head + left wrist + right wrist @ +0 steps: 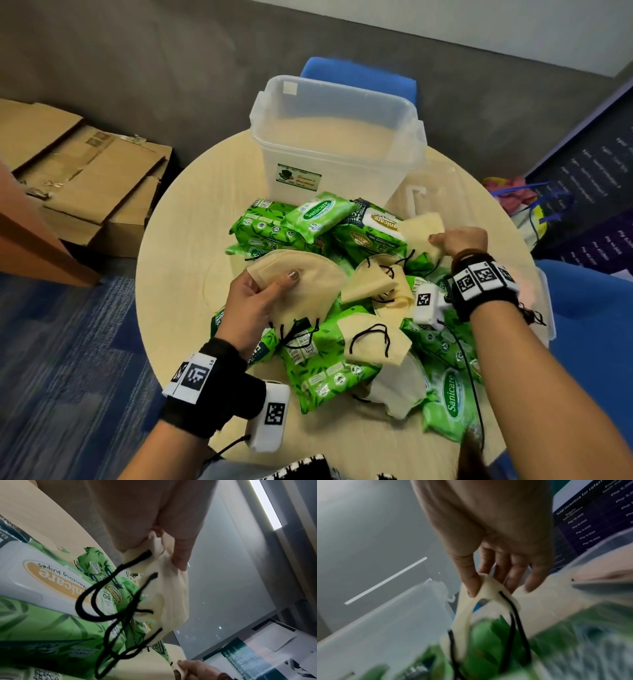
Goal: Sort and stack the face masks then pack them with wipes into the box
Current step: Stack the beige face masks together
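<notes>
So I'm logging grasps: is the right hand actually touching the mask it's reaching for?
Touching. The right wrist view shows the right hand pinching the cream mask's edge between thumb and fingers, no gap.

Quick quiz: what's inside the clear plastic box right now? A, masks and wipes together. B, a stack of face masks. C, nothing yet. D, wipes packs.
C: the clear plastic box shows only its bare bottom, while the face masks and wipes packs all lie on the round table.

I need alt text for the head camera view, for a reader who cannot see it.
The left hand holds a beige face mask and the right hand pinches another mask above green wipes packs on a round table, before an empty clear box.
</notes>
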